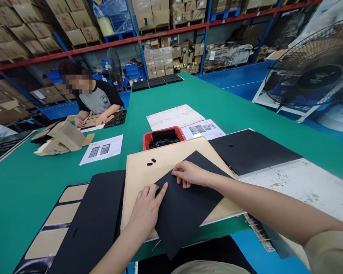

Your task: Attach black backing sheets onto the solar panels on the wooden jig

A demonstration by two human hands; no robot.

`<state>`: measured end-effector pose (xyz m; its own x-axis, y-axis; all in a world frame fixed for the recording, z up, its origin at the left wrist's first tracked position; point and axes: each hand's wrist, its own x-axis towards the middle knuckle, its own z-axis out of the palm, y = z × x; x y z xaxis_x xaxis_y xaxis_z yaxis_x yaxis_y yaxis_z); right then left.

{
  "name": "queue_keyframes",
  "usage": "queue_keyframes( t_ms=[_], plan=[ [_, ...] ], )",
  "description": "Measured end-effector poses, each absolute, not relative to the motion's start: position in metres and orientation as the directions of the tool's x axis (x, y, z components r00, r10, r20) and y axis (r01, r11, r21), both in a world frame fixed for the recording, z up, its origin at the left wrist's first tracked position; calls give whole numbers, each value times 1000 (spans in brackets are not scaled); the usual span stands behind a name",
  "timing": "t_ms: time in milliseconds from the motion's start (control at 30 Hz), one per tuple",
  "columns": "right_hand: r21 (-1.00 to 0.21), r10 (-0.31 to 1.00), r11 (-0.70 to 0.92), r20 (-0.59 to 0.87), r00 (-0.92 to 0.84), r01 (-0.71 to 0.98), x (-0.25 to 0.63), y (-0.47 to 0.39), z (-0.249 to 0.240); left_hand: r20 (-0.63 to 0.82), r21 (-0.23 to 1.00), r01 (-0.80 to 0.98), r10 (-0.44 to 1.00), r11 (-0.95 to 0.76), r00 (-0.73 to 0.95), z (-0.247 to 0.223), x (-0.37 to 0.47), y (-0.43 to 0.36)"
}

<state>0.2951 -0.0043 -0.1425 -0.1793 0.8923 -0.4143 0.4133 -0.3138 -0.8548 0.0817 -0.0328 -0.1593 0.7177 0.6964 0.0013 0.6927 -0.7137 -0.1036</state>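
A black sheet [191, 209] lies turned at an angle on a tan board [137, 179], its near corner hanging past the board's front edge. My left hand [145, 207] rests with fingers apart at the sheet's left edge, thumb and index finger spread. Over the upper left part of the sheet, my right hand [190, 175] has its thumb and index finger pinched together. Whatever sits between those fingertips is too small or hidden to tell. Two small black oval pieces [151, 162] lie on the board beyond my hands.
Behind the board stands a red basket [144, 142] with black items. Black sheets lie left [88, 213] and right [254, 150] of it. Printed pages [103, 149] and a speckled white board [174, 116] are on the green table. Across sits a co-worker [98, 97]; a fan [317, 76] stands right.
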Motion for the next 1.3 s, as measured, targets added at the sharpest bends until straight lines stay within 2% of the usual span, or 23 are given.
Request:
queue_keyframes(
  t_ms=[100,133,200,267,333,400,500,633,700,800,867,933,1033,1200,1267,1300],
  plan=[
    [-845,902,-279,-394,-178,456,297,-7,-142,-2,-195,675,688,-712,725,-158,85,-34],
    [-837,915,-228,-358,-183,498,297,-10,-142,2,-197,672,685,-714,728,-158,84,-34],
    [-766,950,-16,-212,-229,643,297,-21,-142,18,-163,675,682,-720,731,-161,80,-37],
    [-560,936,253,-65,-346,789,293,-36,-144,45,-109,684,684,-722,729,-164,75,-41],
    [-311,897,415,-16,-441,855,286,-49,-147,60,-78,693,691,-717,721,-167,73,-43],
    [-134,881,469,-6,-474,873,280,-54,-148,41,-79,704,703,-706,710,-167,76,-42],
    [-25,881,473,35,-472,881,280,-42,-147,-8,-68,737,739,-672,673,-161,84,-32],
    [-67,895,446,24,-445,893,290,-25,-143,-56,74,785,783,-615,619,-151,91,-18],
    [-105,902,432,63,-428,896,291,-39,-145,-120,156,774,766,-614,632,-149,89,-17],
    [-147,837,546,132,-531,825,286,-88,-153,-211,229,740,709,-633,672,-151,83,-21],
    [-180,768,640,122,-629,747,283,-124,-159,-230,244,732,695,-636,681,-155,80,-22],
    [-215,772,631,86,-629,745,288,-146,-163,-230,249,725,688,-642,688,-157,79,-22],
    [-246,874,475,16,-486,845,319,-148,-166,-256,253,727,680,-639,687,-156,79,-20],
    [-225,995,49,-79,-68,973,403,-113,-164,-307,244,754,689,-610,657,-152,80,-19],
    [-299,994,-100,-67,84,949,426,-103,-160,-293,252,746,686,-616,665,-152,81,-19],
    [-386,987,-159,-55,150,909,434,-99,-158,-292,256,743,683,-618,669,-151,82,-18]
  ],
)
